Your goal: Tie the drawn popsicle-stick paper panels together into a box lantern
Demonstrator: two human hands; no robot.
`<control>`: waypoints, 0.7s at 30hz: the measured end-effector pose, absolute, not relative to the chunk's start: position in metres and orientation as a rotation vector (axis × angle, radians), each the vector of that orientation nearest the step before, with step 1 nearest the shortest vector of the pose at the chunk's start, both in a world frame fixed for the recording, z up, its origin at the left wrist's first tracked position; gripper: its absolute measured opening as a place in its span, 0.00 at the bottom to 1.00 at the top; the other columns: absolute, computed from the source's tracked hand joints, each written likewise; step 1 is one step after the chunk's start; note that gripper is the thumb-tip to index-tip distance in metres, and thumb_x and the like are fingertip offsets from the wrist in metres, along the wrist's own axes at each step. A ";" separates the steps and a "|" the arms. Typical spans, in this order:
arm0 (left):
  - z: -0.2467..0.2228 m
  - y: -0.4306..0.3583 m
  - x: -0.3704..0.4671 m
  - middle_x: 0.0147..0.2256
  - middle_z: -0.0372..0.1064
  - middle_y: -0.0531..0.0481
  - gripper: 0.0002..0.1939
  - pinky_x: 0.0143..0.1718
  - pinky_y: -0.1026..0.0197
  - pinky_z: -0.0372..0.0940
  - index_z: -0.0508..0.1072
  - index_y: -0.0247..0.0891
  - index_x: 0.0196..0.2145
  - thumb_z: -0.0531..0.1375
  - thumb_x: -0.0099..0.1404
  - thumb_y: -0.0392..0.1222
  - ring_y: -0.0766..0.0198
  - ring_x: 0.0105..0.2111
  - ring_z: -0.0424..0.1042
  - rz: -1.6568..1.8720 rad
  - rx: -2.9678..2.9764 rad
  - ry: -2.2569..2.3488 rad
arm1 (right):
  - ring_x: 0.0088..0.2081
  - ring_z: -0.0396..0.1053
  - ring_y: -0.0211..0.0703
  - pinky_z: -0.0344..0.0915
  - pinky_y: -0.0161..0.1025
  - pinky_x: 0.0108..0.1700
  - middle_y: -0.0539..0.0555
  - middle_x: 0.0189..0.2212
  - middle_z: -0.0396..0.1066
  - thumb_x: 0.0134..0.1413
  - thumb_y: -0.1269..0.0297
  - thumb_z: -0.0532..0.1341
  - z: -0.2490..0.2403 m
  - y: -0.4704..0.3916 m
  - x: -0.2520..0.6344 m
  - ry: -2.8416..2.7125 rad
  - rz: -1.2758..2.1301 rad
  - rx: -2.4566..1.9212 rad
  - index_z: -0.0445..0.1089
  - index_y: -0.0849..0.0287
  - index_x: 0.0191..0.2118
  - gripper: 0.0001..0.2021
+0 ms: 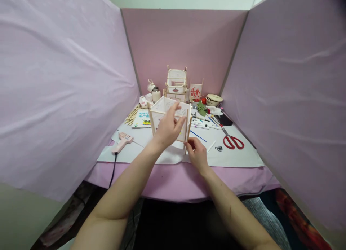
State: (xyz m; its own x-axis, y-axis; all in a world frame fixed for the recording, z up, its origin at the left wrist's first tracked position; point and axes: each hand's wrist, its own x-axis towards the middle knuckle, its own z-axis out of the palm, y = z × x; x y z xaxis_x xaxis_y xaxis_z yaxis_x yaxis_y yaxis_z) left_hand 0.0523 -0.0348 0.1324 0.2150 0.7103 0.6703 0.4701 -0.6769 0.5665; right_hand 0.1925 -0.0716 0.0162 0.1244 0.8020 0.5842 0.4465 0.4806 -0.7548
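A four-sided lantern-like frame of wooden sticks with white panels [158, 117] stands at the middle of the table. My left hand [169, 126] is at its front panel, fingers apart and raised, with nothing seen in them. Lower down, at the frame's near right corner, my right hand [196, 152] has its thumb and fingertips pinched on the lower end of a wooden stick [189, 129]. The panels bear faint drawings, partly hidden behind my left hand.
A pink glue gun [123, 142] with a black cord lies left; red-handled scissors [233, 141] and black bands [218, 148] lie right. Behind are pens, a painted card [142, 119], sticks [132, 115], leaves, a jar, a lidded bowl [214, 100] and more stick frames [176, 84].
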 end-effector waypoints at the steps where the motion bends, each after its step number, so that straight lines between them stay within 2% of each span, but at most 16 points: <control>1: 0.137 -0.031 0.057 0.46 0.71 0.45 0.19 0.33 0.65 0.65 0.65 0.39 0.55 0.54 0.67 0.43 0.70 0.26 0.69 1.337 2.269 1.087 | 0.31 0.65 0.42 0.62 0.38 0.36 0.51 0.30 0.68 0.60 0.62 0.55 0.016 -0.071 0.193 -1.509 0.358 -1.134 0.66 0.56 0.36 0.05; 4: 0.139 -0.025 0.059 0.34 0.73 0.50 0.13 0.31 0.65 0.65 0.73 0.37 0.43 0.51 0.68 0.41 0.69 0.24 0.70 1.167 2.264 1.074 | 0.32 0.66 0.43 0.62 0.39 0.38 0.52 0.30 0.69 0.60 0.63 0.55 0.019 -0.067 0.194 -1.506 0.335 -1.130 0.67 0.56 0.35 0.05; 6: 0.136 -0.025 0.055 0.31 0.73 0.51 0.13 0.30 0.66 0.65 0.74 0.37 0.40 0.51 0.67 0.40 0.69 0.24 0.70 1.187 2.217 1.094 | 0.33 0.67 0.43 0.63 0.39 0.38 0.52 0.31 0.69 0.60 0.64 0.55 0.021 -0.064 0.193 -1.505 0.327 -1.132 0.67 0.56 0.35 0.05; 12: 0.134 -0.029 0.046 0.32 0.72 0.52 0.11 0.31 0.67 0.66 0.74 0.37 0.39 0.54 0.65 0.40 0.69 0.26 0.70 1.202 2.233 1.109 | 0.35 0.68 0.44 0.62 0.39 0.40 0.53 0.32 0.71 0.60 0.67 0.54 0.024 -0.057 0.189 -1.616 0.330 -1.128 0.68 0.56 0.35 0.07; 21: 0.134 -0.028 0.047 0.37 0.70 0.49 0.10 0.34 0.66 0.66 0.76 0.37 0.39 0.59 0.62 0.41 0.65 0.35 0.70 1.336 2.178 1.139 | 0.38 0.69 0.46 0.63 0.39 0.41 0.55 0.34 0.72 0.61 0.68 0.53 0.029 -0.055 0.188 -1.727 0.256 -1.167 0.69 0.55 0.37 0.08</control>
